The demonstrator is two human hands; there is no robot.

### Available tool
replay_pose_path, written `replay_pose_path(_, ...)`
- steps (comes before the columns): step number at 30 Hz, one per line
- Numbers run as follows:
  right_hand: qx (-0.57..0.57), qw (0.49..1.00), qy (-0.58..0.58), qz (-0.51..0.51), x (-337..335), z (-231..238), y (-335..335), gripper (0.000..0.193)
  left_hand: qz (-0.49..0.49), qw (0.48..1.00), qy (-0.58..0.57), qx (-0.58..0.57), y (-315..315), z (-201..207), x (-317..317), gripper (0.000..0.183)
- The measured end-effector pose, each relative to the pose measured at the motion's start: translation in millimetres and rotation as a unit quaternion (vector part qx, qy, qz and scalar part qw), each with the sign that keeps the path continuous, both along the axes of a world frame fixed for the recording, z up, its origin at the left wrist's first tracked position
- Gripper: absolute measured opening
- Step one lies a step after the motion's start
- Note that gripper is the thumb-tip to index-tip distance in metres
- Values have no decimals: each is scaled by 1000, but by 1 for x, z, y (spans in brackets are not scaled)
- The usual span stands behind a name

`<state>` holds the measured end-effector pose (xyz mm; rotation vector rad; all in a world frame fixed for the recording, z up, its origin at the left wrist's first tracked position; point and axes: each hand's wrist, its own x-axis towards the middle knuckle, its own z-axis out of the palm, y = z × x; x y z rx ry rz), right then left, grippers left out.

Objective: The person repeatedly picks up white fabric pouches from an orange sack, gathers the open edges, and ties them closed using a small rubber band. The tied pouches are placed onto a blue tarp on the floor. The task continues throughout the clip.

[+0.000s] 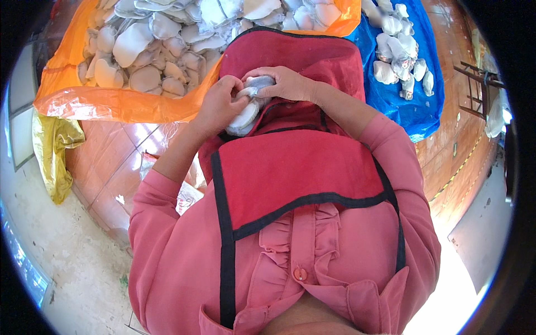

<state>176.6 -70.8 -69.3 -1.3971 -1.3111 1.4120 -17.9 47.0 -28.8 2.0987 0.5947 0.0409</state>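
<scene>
Over at the left edge of the tiled floor a crumpled yellow bag lies beside an orange plastic sheet heaped with pale, cup-shaped foam pads. The person sits with a red apron spread over the lap, and both hands meet above its far edge. The left hand has its grip closed around a small stack of white pads, fingers curled over the near side; the right hand presses down on the top of the same stack, its grip narrow, thumb and fingers pinching the uppermost piece. To do this well, I would judge that the left hand should keep the stack steady while the right works one layer at a time, so nothing slips into the lap. Farther right, a blue sheet carries a smaller group of similar pads. The fingertips are mostly hidden by the pads, how many pieces are held is hard to tell, and both heaps are cut off at the top edge.
</scene>
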Motion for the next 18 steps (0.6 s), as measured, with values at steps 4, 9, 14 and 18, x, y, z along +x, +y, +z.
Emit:
replay_pose_path(4, 15, 1000, -12, -14, -4, -5, 0, 49, 0, 998, 40, -53, 0, -3, 1, 16)
replay_pose_path(9, 25, 999, -22, -38, -9, -3, 3, 44, 8, 996, 1, -92, 0, -13, -3, 15)
replay_pose_path(14, 7, 997, -35, -69, -19, -3, 2, 39, 45, 982, -24, -182, -4, -9, -8, 15)
replay_pose_path(18, 20, 991, -68, -112, -30, -3, 1, 35, 77, 988, -74, -114, -13, -21, -16, 16)
